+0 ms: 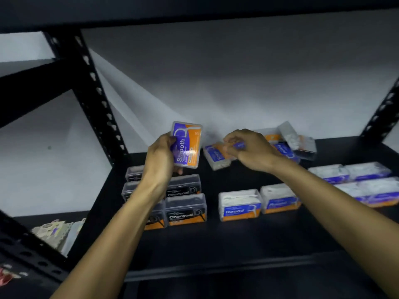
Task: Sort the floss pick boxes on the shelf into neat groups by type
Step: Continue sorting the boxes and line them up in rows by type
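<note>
My left hand (160, 157) grips a purple and orange "Smooth" box (187, 145), lifted upright above the shelf. Under that arm stand several black "Charcoal" boxes (186, 209) in rows. My right hand (248, 147) reaches into a loose pile of boxes (287, 140) at the back and pinches a small blue-labelled box (239, 145); motion blur hides the exact grip. A tilted "Round" box (216, 157) lies just left of that hand. Two "Round" boxes (239, 205) stand side by side in front, with more white-filled boxes (354, 180) grouped at the right.
The black shelf board (216, 242) has bare room along its front edge. Black perforated uprights (95, 93) frame the left and right sides. A white wall lies behind. Packets (56, 231) sit on a lower level at the left.
</note>
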The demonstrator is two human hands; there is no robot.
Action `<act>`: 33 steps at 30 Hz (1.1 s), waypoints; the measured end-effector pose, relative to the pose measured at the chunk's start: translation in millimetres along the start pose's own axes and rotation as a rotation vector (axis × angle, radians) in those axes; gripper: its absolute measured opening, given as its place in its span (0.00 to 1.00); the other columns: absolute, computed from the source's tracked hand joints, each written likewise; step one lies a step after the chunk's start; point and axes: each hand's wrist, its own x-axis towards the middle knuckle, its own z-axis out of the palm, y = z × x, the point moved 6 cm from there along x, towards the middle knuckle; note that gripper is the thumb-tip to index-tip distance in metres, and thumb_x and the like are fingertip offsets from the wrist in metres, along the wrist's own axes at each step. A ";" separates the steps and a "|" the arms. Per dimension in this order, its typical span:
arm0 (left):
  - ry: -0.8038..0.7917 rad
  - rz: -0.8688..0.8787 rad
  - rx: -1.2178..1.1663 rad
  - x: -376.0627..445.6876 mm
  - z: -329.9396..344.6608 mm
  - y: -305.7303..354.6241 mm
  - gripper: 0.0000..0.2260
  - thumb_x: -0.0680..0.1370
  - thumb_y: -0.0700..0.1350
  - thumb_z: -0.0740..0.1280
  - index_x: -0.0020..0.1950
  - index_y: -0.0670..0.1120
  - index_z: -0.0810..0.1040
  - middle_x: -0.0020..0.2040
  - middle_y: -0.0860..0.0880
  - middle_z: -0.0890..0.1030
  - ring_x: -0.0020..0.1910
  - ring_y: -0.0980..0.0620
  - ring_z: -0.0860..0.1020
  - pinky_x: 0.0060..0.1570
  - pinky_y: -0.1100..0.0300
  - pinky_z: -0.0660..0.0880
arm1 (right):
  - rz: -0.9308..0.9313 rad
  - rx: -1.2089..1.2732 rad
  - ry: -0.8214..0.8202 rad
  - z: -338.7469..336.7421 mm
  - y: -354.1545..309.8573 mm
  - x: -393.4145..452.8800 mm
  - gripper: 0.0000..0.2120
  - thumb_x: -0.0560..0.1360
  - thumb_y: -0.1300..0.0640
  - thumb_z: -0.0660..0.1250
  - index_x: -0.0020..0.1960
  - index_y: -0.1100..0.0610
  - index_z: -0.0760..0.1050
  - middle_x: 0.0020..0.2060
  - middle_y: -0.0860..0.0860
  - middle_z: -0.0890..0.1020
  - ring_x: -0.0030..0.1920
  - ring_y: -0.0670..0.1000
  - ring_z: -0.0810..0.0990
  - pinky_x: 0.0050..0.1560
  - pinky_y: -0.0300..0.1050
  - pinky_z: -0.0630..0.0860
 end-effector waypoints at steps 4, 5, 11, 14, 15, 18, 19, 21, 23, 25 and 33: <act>-0.143 0.010 0.069 -6.7 43.0 2.7 0.13 0.84 0.44 0.53 0.53 0.48 0.77 0.36 0.47 0.81 0.33 0.50 0.77 0.31 0.56 0.72 | 0.013 -0.071 0.161 -45.4 37.2 -34.1 0.09 0.75 0.54 0.67 0.55 0.50 0.79 0.55 0.50 0.79 0.58 0.49 0.76 0.58 0.42 0.70; -0.193 0.023 0.102 -8.1 54.4 4.0 0.12 0.83 0.44 0.53 0.55 0.48 0.76 0.37 0.47 0.81 0.34 0.50 0.77 0.30 0.57 0.73 | 0.040 -0.093 0.202 -56.5 48.4 -42.5 0.10 0.75 0.54 0.67 0.56 0.51 0.79 0.57 0.51 0.79 0.59 0.51 0.75 0.60 0.45 0.71; -0.469 0.123 0.316 -7.9 140.4 6.2 0.17 0.79 0.46 0.63 0.68 0.50 0.70 0.56 0.51 0.81 0.47 0.54 0.82 0.43 0.57 0.78 | 0.235 -0.264 0.448 -123.4 116.1 -94.2 0.14 0.75 0.51 0.62 0.58 0.52 0.78 0.58 0.55 0.79 0.62 0.58 0.74 0.61 0.52 0.73; -0.552 0.167 0.399 -3.7 189.0 5.2 0.17 0.75 0.49 0.69 0.63 0.50 0.74 0.57 0.51 0.81 0.52 0.52 0.81 0.55 0.49 0.79 | 0.400 -0.319 0.480 -140.0 145.4 -117.2 0.16 0.78 0.52 0.61 0.64 0.55 0.74 0.64 0.57 0.73 0.67 0.60 0.68 0.60 0.57 0.71; -0.567 0.191 0.435 -3.4 204.0 5.7 0.16 0.74 0.50 0.70 0.61 0.49 0.75 0.56 0.51 0.81 0.52 0.52 0.81 0.55 0.49 0.79 | 0.463 -0.321 0.471 -142.4 156.0 -123.2 0.18 0.79 0.51 0.60 0.66 0.56 0.72 0.66 0.57 0.71 0.69 0.60 0.65 0.61 0.58 0.70; -0.574 0.273 0.541 -1.6 245.3 6.6 0.18 0.73 0.50 0.71 0.61 0.49 0.76 0.57 0.52 0.81 0.54 0.54 0.80 0.55 0.57 0.77 | 0.611 -0.324 0.404 -145.2 182.2 -136.2 0.25 0.78 0.43 0.58 0.71 0.55 0.66 0.71 0.56 0.65 0.73 0.58 0.57 0.68 0.58 0.63; -0.579 0.298 0.588 -1.8 256.9 6.7 0.19 0.74 0.50 0.71 0.63 0.49 0.76 0.58 0.52 0.80 0.55 0.54 0.79 0.53 0.61 0.75 | 0.643 -0.331 0.380 -144.8 188.7 -138.6 0.29 0.77 0.40 0.58 0.72 0.55 0.65 0.72 0.57 0.63 0.74 0.58 0.56 0.70 0.57 0.61; -0.618 0.336 0.686 -2.2 278.1 4.3 0.20 0.75 0.50 0.70 0.66 0.49 0.74 0.61 0.52 0.78 0.57 0.53 0.77 0.50 0.63 0.72 | 0.683 -0.357 0.330 -142.7 198.6 -140.4 0.34 0.75 0.34 0.56 0.74 0.54 0.62 0.74 0.58 0.60 0.75 0.58 0.54 0.72 0.57 0.56; -0.676 0.357 0.756 -2.5 295.9 -1.5 0.21 0.76 0.50 0.70 0.68 0.49 0.72 0.65 0.50 0.77 0.59 0.53 0.76 0.50 0.63 0.70 | 0.700 -0.397 0.285 -138.6 204.4 -140.0 0.38 0.73 0.31 0.54 0.75 0.53 0.60 0.75 0.58 0.58 0.75 0.58 0.53 0.74 0.57 0.53; -0.717 0.361 0.792 -2.0 308.9 -8.4 0.23 0.76 0.51 0.70 0.69 0.48 0.72 0.66 0.49 0.76 0.61 0.53 0.75 0.51 0.64 0.68 | 0.701 -0.443 0.255 -134.5 208.7 -138.6 0.40 0.72 0.29 0.52 0.75 0.52 0.58 0.76 0.58 0.57 0.76 0.58 0.51 0.74 0.58 0.49; -0.841 0.343 0.876 -0.5 328.0 -34.1 0.18 0.77 0.49 0.70 0.66 0.47 0.76 0.63 0.48 0.79 0.56 0.51 0.78 0.52 0.59 0.73 | 0.710 -0.511 0.200 -130.2 214.6 -136.8 0.41 0.71 0.27 0.49 0.76 0.50 0.56 0.76 0.56 0.57 0.76 0.57 0.52 0.73 0.58 0.50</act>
